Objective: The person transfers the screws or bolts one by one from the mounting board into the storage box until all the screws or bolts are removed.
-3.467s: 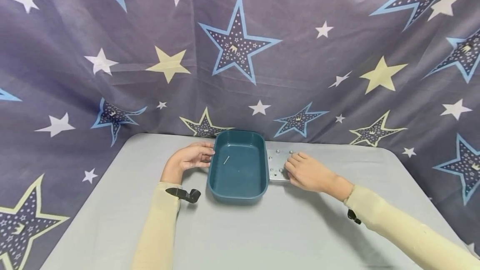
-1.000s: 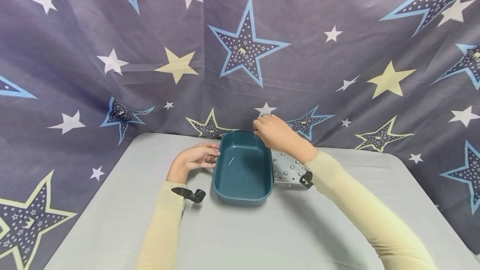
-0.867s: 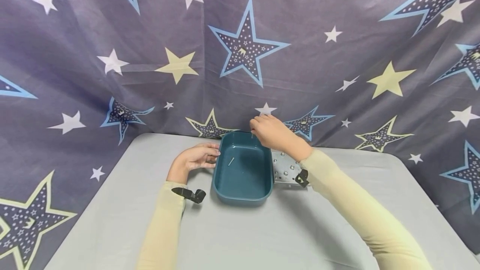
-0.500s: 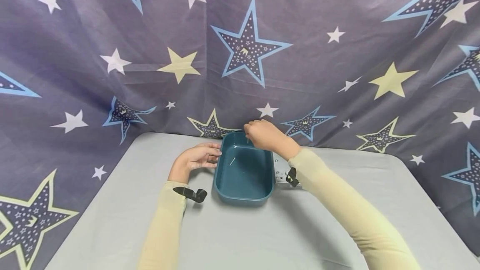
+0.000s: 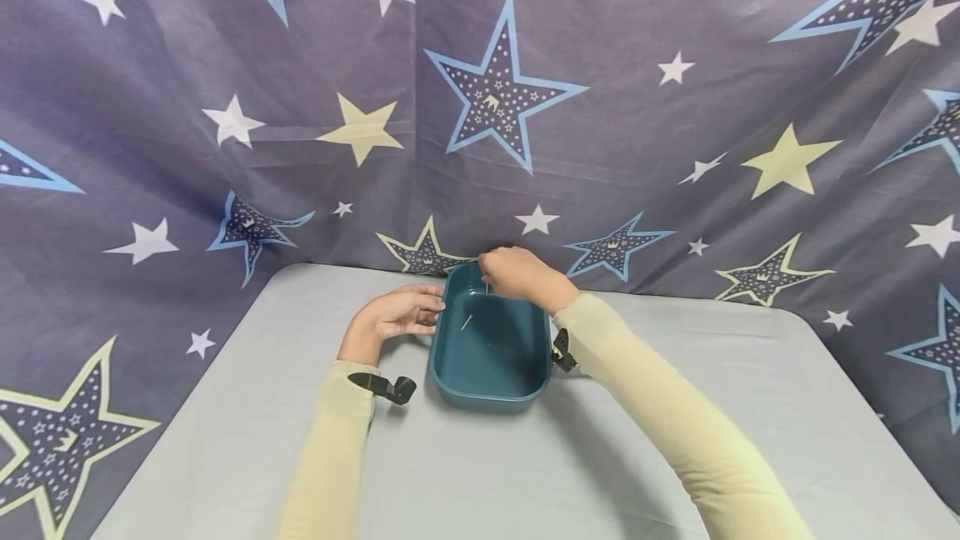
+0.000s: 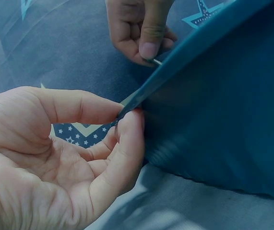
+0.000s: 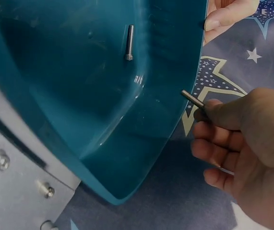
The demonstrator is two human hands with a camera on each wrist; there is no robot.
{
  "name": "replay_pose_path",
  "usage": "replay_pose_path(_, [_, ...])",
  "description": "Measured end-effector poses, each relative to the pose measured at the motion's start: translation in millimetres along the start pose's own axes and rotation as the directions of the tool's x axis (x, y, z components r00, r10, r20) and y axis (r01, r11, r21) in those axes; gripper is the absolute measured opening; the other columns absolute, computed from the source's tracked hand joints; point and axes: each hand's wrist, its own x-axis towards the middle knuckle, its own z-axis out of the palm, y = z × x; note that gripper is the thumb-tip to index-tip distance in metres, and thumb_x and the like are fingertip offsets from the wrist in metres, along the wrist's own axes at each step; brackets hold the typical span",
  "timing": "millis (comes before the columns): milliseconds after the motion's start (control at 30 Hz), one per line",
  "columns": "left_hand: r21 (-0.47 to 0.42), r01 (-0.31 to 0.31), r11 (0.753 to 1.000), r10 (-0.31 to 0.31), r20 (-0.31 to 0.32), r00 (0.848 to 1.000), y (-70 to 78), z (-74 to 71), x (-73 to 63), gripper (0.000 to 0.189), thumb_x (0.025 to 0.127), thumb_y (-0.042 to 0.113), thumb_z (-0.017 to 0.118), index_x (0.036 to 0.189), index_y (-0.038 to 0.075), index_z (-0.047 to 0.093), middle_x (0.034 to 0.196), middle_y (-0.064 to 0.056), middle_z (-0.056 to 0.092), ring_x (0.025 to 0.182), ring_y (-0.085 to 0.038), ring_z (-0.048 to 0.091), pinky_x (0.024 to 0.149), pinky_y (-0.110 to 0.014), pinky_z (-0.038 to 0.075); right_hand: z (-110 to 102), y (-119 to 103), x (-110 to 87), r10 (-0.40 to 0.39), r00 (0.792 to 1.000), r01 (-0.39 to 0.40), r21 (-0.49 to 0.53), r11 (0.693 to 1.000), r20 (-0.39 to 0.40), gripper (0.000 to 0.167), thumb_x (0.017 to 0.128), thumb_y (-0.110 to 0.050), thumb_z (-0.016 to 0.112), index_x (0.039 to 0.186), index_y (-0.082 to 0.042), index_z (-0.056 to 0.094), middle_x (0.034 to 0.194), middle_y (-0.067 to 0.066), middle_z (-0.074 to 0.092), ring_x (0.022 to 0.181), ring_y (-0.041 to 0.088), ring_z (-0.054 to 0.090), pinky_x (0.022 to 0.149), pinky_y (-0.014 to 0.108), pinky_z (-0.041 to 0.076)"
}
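Note:
A deep blue-green plastic tray (image 5: 491,402) stands near the back of the table. My left hand (image 5: 401,312) pinches its left rim between fingertips, seen close in the left wrist view. Above the tray's far end, my right hand (image 5: 519,273) holds a small metal bolt (image 7: 192,99) between thumb and finger, its threaded shank pointing out over the rim. A second socket-head bolt (image 7: 129,44) lies on the tray floor, away from the walls. The last fingers of the right hand curl loosely beneath.
A silver metal plate (image 7: 17,177) with several bolts in it sits against the tray's right side; my right forearm hides it in the head view. A grey cloth covers the table (image 5: 450,473). Behind hangs a star-patterned curtain (image 5: 600,148).
The right hand has gone from the metal plate to above the tray's far end with a bolt, lately moving left and lower. The left hand stays at the rim.

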Motion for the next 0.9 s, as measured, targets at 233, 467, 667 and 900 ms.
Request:
replay_pose_path(233, [0.009,0.017,1.000,-0.017,-0.018,1.000,-0.6,-0.9,2.1,0.029,0.101,0.002,0.051,0.129,-0.002,0.043,0.083,0.005,0.062,0.073,-0.005,0.061,0.069,-0.023,0.057,4.3,-0.7,9.1,0.049,0.993,-0.056,0.064,0.996,0.109,0.020,0.101,-0.010,0.059,0.081,-0.011,0.061,0.070,-0.003,0.046,0.068,0.015,0.042,0.067,0.031,0.042])
replay_pose_path(467, [-0.003,0.021,1.000,-0.021,-0.024,1.000,-0.1,0.3,2.2,0.022,0.101,0.001,0.051,0.122,0.001,0.046,0.083,0.004,0.062,0.072,-0.006,0.062,0.069,-0.024,0.057,12.7,-2.3,15.1,0.070,0.986,-0.086,0.100,0.991,0.153,0.026,0.100,-0.008,0.058,0.075,-0.013,0.056,0.069,-0.003,0.047,0.065,0.013,0.042,0.064,0.028,0.041])
replay_pose_path(667, [-0.003,0.023,1.000,-0.023,-0.019,1.000,1.2,2.7,0.2,0.016,0.100,0.001,0.051,0.115,0.005,0.048,0.081,0.006,0.062,0.071,-0.006,0.061,0.069,-0.023,0.057,21.4,-4.2,16.7,0.084,0.980,-0.108,0.128,0.986,0.180,0.025,0.101,-0.008,0.058,0.076,-0.011,0.058,0.068,-0.002,0.048,0.063,0.013,0.043,0.063,0.028,0.040])
replay_pose_path(900, [-0.007,0.027,1.000,-0.027,-0.030,0.999,1.6,1.9,-0.3,0.013,0.100,0.000,0.051,0.112,0.007,0.050,0.079,0.005,0.062,0.070,-0.006,0.062,0.068,-0.024,0.057,28.3,-6.3,19.1,0.092,0.975,-0.124,0.157,0.980,0.200,0.021,0.101,-0.009,0.058,0.080,-0.009,0.061,0.068,-0.002,0.046,0.064,0.014,0.044,0.063,0.028,0.038])
